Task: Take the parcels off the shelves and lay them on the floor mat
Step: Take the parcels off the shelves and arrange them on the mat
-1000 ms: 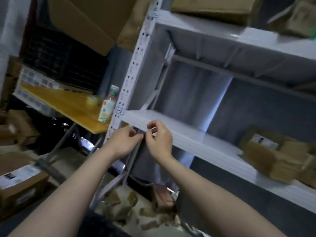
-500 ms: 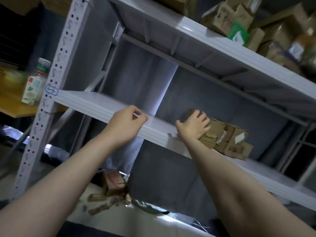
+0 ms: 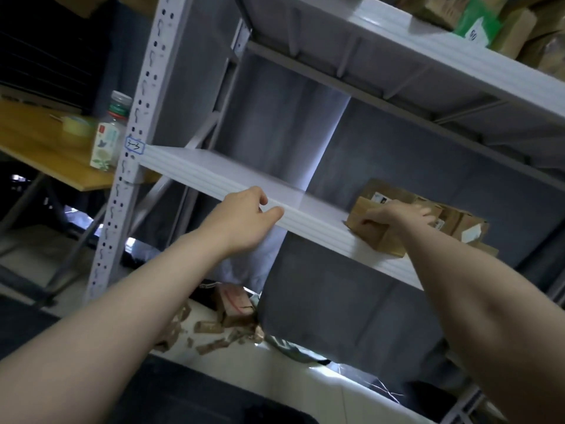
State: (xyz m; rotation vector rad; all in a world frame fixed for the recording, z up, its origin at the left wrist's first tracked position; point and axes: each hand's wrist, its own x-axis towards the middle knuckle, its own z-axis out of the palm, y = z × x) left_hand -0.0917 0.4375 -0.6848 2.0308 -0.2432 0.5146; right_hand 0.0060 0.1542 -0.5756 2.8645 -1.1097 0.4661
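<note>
A cluster of brown cardboard parcels (image 3: 458, 221) lies on the middle white shelf (image 3: 214, 175) at the right. My right hand (image 3: 397, 217) reaches onto that shelf and grips the nearest brown parcel (image 3: 371, 237), thumb on its front face and fingers over its top. My left hand (image 3: 244, 220) hovers at the shelf's front edge with loosely curled fingers and holds nothing. More parcels (image 3: 519, 29) are stacked on the upper shelf at top right. Small brown parcels (image 3: 232, 304) lie on the floor below.
The white perforated shelf upright (image 3: 134, 154) stands at the left. Beyond it a wooden table (image 3: 55, 154) carries a plastic bottle (image 3: 111, 133) and a roll of tape (image 3: 76, 130). A grey cloth (image 3: 382, 166) hangs behind the shelves.
My right hand has gone from beside my left hand at the shelf edge to the parcels at the right and taken hold of the nearest one. The view has swung right and upward.
</note>
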